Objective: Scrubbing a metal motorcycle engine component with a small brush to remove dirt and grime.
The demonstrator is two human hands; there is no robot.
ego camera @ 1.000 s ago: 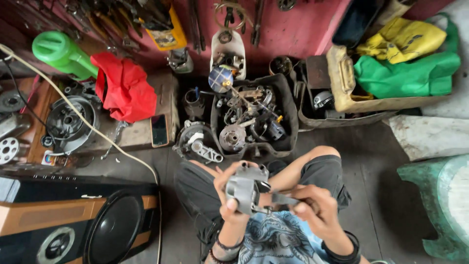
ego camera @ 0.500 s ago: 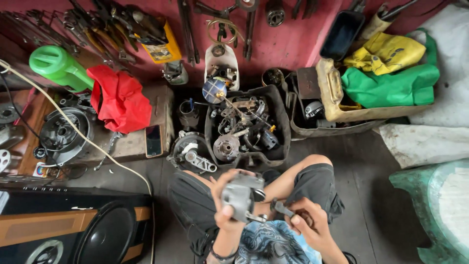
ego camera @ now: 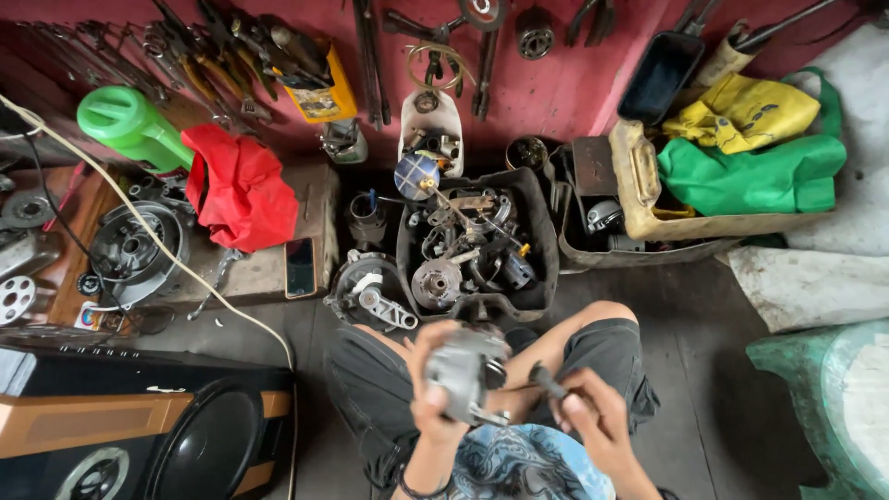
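Note:
My left hand [ego camera: 433,381] grips a grey metal engine part [ego camera: 463,370] in front of my knees. My right hand [ego camera: 593,417] holds a dark-handled tool [ego camera: 546,380] whose tip points at the right side of that part. Both hands are low in the view, above my dark shorts and patterned shirt. Just beyond them stands a black tub [ego camera: 546,250] full of greasy metal parts, with a round engine cover [ego camera: 370,292] lying on the floor to its left.
A red cloth [ego camera: 241,185] and a phone [ego camera: 301,267] lie on a low wooden block. A green can [ego camera: 130,125] sits at left. Hand tools hang on the red wall [ego camera: 546,93]. A large speaker [ego camera: 139,426] stands lower left; yellow and green bags [ego camera: 750,157] at right.
The view has tilted, so the floor items sit lower and more of the wall tools show. My hands still hold the part and tool, now a little lower in the picture.

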